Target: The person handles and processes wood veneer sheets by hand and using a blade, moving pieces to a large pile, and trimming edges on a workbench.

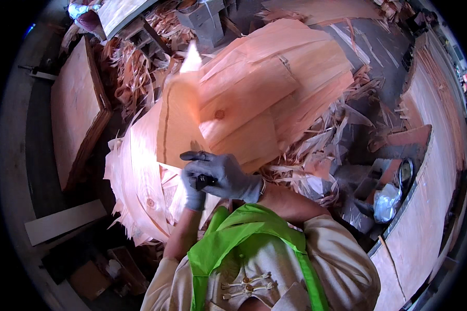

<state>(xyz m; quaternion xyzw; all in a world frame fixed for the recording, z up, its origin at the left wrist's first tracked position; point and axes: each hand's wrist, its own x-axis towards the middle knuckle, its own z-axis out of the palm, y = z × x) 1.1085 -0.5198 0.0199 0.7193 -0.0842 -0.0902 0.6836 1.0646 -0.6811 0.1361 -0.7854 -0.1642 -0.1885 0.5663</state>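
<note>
— Head view: what do the hands hold?

— The right hand (220, 173), in a grey glove, is clamped on a small dark tool (202, 181). The left hand (193, 193), gloved too, is closed beside it, touching the lower edge of a veneer sheet (179, 124).

— How does the sheet look?

— Thin, pale orange wood, raised upright, with a dark crack down its left part and a ragged bright tip. It stands before a heap of similar sheets (275, 88), one showing a round knot.

— Around it?

— Wood scraps (316, 150) right, a flat board (75, 109) left.

Single head fisheye, looking steeply down, close over veneer pile (254, 98).
</note>
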